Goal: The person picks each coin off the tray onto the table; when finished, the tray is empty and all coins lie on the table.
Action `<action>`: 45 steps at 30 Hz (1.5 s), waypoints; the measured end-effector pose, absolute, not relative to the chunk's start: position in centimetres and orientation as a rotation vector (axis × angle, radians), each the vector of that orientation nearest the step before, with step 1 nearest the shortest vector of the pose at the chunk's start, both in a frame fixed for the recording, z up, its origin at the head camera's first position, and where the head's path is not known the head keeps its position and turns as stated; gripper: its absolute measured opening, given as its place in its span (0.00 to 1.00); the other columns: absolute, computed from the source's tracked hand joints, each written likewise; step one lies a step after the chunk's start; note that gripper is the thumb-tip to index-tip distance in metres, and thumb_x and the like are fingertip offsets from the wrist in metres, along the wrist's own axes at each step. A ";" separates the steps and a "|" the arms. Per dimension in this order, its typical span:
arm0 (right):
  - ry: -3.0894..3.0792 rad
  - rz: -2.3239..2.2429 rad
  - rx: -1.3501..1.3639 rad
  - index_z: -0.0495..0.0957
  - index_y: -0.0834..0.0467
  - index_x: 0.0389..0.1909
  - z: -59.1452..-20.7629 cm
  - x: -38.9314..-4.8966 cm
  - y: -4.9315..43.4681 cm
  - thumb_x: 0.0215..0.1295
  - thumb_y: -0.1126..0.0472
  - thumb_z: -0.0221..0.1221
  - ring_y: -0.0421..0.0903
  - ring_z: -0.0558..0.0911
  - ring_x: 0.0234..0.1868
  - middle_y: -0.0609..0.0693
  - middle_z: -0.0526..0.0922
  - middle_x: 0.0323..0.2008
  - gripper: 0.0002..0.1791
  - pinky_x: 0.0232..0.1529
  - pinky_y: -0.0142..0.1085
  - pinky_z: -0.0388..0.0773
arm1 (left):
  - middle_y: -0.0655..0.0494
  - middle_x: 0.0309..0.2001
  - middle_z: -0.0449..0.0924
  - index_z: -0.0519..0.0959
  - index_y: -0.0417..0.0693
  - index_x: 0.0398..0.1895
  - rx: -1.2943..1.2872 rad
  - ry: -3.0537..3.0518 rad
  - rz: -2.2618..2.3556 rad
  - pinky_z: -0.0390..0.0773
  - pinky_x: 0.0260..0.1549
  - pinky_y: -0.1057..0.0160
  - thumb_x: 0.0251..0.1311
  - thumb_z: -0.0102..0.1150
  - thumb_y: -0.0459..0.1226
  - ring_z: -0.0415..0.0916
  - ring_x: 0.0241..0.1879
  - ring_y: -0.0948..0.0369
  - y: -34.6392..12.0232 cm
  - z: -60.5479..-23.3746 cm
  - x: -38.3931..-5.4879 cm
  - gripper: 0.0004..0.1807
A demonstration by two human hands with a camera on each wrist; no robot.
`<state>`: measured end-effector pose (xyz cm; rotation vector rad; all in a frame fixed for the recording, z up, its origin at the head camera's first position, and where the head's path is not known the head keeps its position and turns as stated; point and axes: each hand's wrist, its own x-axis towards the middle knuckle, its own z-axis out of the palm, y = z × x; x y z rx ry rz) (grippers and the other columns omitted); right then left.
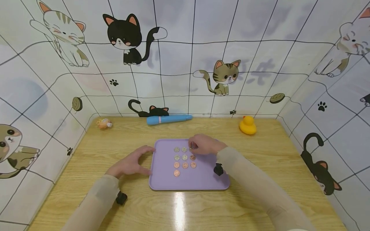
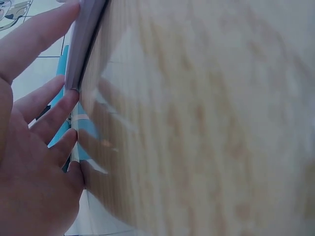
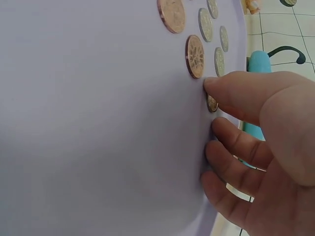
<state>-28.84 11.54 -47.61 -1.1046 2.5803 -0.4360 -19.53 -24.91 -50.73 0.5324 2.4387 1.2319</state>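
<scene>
A lilac tray [image 1: 163, 184] lies on the table with rows of coins; the upper ones are silver-coloured [image 1: 177, 157], the lower ones copper-coloured [image 1: 176, 173]. My right hand [image 1: 206, 145] is over the tray's far part, beside the top row. In the right wrist view its thumb and a finger pinch a coin [image 3: 212, 104], partly hidden, close to a copper coin [image 3: 195, 56]. The other fingers bend near the tray surface. My left hand [image 1: 131, 162] is at the tray's left side, thumb and fingers spread, fingertips [image 2: 73, 96] touching its rim.
Behind the tray, a blue marker-shaped stick [image 1: 169, 119] lies along the wall. A yellow rubber duck [image 1: 247, 125] stands at the back right, a small orange figure [image 1: 104, 124] at the back left. Cat-printed walls enclose the wooden table [image 1: 121, 134] at the back and both sides.
</scene>
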 end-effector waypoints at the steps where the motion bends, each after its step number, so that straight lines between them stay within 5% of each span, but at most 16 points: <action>1: 2.576 -0.432 -1.108 0.83 0.54 0.43 -47.6 -28.9 11.5 0.70 0.61 0.66 0.41 0.76 0.36 0.45 0.81 0.34 0.04 0.42 0.37 0.77 | 0.45 0.79 0.59 0.67 0.50 0.77 0.532 2.440 1.232 0.46 0.77 0.31 0.47 0.85 0.43 0.50 0.80 0.41 -24.9 -50.7 -19.5 0.53; 45: 2.500 -0.464 -0.946 0.81 0.57 0.38 -47.4 -29.4 11.1 0.68 0.63 0.67 0.42 0.75 0.37 0.46 0.80 0.34 0.04 0.42 0.35 0.76 | 0.46 0.77 0.62 0.67 0.47 0.77 0.589 2.450 1.258 0.48 0.76 0.31 0.48 0.84 0.42 0.53 0.78 0.41 -25.1 -51.1 -19.5 0.52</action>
